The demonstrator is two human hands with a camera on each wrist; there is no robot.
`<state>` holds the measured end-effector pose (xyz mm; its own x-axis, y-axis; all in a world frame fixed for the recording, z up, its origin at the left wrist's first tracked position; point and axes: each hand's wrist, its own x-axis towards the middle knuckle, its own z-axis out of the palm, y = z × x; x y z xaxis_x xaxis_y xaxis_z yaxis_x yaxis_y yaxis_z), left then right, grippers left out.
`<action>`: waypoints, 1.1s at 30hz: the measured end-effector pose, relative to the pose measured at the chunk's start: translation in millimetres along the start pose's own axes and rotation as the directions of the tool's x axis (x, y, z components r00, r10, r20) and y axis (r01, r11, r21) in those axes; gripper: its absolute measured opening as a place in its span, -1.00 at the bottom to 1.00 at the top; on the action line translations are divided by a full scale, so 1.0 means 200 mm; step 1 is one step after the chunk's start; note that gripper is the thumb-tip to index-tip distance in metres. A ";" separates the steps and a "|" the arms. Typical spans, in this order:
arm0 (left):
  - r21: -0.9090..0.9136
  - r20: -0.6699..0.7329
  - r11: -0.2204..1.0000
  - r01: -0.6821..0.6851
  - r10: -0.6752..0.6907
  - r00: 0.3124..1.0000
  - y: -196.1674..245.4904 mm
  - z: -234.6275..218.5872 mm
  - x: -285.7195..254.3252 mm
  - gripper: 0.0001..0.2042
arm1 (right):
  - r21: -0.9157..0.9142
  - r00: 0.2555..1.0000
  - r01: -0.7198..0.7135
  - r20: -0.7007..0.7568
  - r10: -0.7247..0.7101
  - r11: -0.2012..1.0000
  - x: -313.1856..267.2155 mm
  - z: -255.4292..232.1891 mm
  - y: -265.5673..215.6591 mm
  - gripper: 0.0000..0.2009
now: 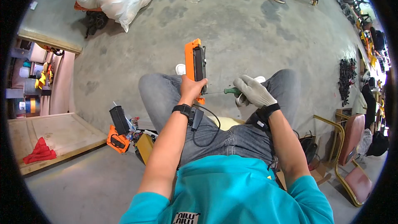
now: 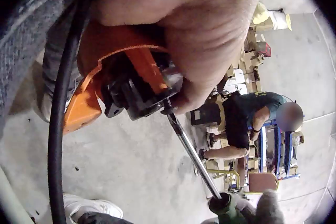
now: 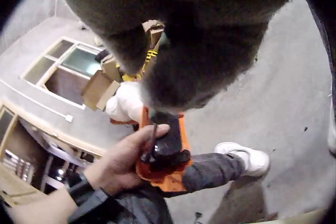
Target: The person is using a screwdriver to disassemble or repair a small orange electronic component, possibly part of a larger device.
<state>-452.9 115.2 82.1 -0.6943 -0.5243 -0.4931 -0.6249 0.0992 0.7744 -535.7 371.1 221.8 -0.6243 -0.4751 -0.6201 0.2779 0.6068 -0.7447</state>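
Note:
My bare left hand [image 1: 192,88] grips the lower end of a long orange-and-black housing [image 1: 190,60], held upright between my knees. My right hand [image 1: 253,92], in a pale grey glove, holds a screwdriver [image 1: 231,91] by its green handle. Its metal shaft [image 2: 194,153] points at the housing's near end, the tip right at a screw spot beside my left thumb in the left wrist view. In the right wrist view the dark glove [image 3: 210,29] covers most of the screwdriver, and the left thumb lies on the black part [image 3: 169,148] of the housing.
A black cable [image 1: 219,120] loops over my lap. Left of my leg lie an orange part [image 1: 117,139] and a black box [image 1: 119,120]. White bags [image 1: 116,0] sit ahead on the floor. A chair [image 1: 352,141] stands at right; another person [image 2: 252,116] is in the background.

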 end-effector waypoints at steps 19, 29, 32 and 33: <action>-0.038 0.015 0.999 0.003 -0.003 1.000 -0.03 0.00 0.04 -0.30 | -0.002 0.982 0.189 0.016 -0.189 0.982 0.04 -0.02 0.11 -0.64; -0.063 0.020 0.998 0.011 -0.009 1.000 0.02 -0.01 -0.02 -0.40 | 0.169 0.983 0.180 0.016 -0.185 0.969 0.08 -0.04 0.18 -0.66; -0.120 0.040 0.993 -0.001 0.006 0.999 0.03 0.00 -0.02 -0.51 | 0.276 0.995 0.103 -0.020 -0.101 0.956 0.06 -0.05 0.19 -0.66; -0.158 0.033 0.987 -0.010 0.016 0.999 0.05 -0.01 -0.04 -0.56 | 0.351 0.995 0.098 -0.046 -0.087 0.931 0.06 -0.05 0.19 -0.67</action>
<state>-453.6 119.4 94.6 -0.7156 -0.4943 -0.4936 -0.5534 -0.0300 0.8323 -539.8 395.5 188.6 -0.6791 -0.4962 -0.5410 0.4540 0.2952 -0.8407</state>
